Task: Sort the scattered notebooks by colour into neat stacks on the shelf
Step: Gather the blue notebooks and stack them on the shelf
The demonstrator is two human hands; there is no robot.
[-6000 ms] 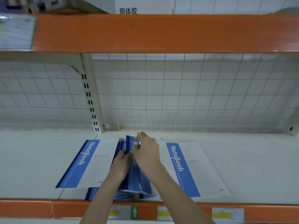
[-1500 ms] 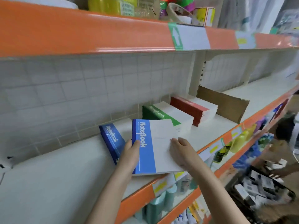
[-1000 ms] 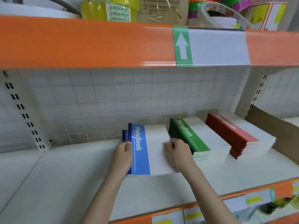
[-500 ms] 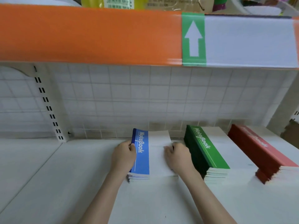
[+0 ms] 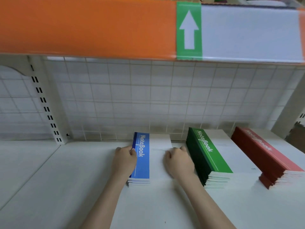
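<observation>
A stack of blue notebooks [image 5: 142, 161] lies on the white shelf [image 5: 62, 187], its far end near the wire back grid. My left hand [image 5: 125, 160] grips the stack's left spine edge with curled fingers. My right hand [image 5: 179, 161] rests on the white part of the top cover with its fingers curled at the right edge. To the right stands a taller green notebook stack [image 5: 209, 156], and beyond it a red notebook stack [image 5: 267, 156]. All three stacks lie parallel, spines to the left.
An orange shelf rail [image 5: 85, 27] with a green arrow label [image 5: 189, 30] hangs overhead. A slotted white upright [image 5: 47, 109] stands at the back left. Brown cardboard [image 5: 297, 134] shows at the far right edge.
Over the earlier frames my hands carried blue notebooks to this bay and set them onto the blue stack. In the last half second both hands stayed at its sides, squaring it.
</observation>
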